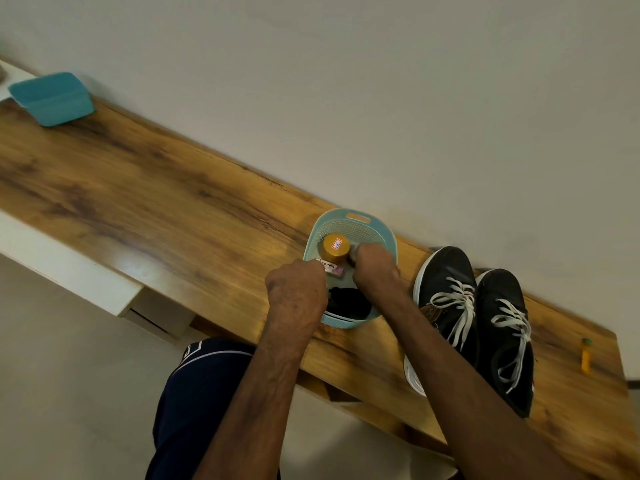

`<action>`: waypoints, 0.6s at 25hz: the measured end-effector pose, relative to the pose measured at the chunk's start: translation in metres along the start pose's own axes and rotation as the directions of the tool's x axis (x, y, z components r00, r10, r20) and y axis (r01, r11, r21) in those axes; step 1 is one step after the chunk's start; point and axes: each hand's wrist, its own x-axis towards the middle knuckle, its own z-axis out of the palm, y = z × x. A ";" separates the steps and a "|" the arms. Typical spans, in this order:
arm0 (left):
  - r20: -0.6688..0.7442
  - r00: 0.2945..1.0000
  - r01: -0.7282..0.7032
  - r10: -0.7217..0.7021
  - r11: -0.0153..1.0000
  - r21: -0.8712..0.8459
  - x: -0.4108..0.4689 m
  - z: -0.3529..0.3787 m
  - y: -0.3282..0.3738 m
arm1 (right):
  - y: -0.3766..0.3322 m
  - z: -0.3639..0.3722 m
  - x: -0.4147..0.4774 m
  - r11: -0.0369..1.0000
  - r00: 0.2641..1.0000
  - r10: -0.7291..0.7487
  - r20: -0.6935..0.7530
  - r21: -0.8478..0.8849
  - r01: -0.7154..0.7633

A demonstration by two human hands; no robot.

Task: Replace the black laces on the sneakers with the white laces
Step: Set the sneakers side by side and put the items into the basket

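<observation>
Two black sneakers (446, 299) (505, 337) stand side by side on the right of the wooden table (145, 202), both threaded with white laces (457, 306). Left of them is a light blue basket (360, 220) with a heap of black laces (349, 303) at its near end. My left hand (298, 292) is curled at the basket's left rim, and what its fingers hold is hidden. My right hand (375, 268) is curled inside the basket beside a gold-lidded jar (335, 247). A small dark piece, apparently lace, shows at its fingertips.
A small labelled box (331, 268) lies in the basket between my hands. A teal container (52, 98) sits at the table's far left. A yellow marker (586, 355) lies near the right end. The table backs onto a pale wall, and my knee is below its near edge.
</observation>
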 end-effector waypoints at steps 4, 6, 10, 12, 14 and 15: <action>-0.010 1.000 -0.002 0.002 1.000 -0.004 0.001 0.002 -0.001 | 0.000 0.002 -0.001 0.999 1.000 -0.021 -0.006 0.026 0.021; -0.018 1.000 0.005 -0.005 1.000 -0.001 0.002 0.001 0.000 | -0.002 0.004 -0.002 0.999 0.999 -0.036 -0.019 0.016 0.037; -0.023 1.000 -0.001 0.001 1.000 -0.018 0.003 0.003 0.000 | -0.012 0.005 -0.005 0.998 0.998 -0.061 -0.029 -0.010 0.061; -0.136 0.991 -0.011 0.004 0.999 -0.053 0.003 0.001 0.001 | -0.007 -0.007 -0.012 0.994 0.994 -0.051 -0.101 0.095 0.061; -0.306 0.951 -0.075 0.040 0.992 -0.104 0.004 -0.003 0.009 | 0.015 -0.020 -0.028 0.974 0.959 -0.021 -0.282 0.213 0.084; -0.378 0.922 -0.140 0.086 0.983 -0.117 0.006 -0.003 0.016 | 0.032 -0.027 -0.039 0.959 0.922 0.005 -0.388 0.264 0.106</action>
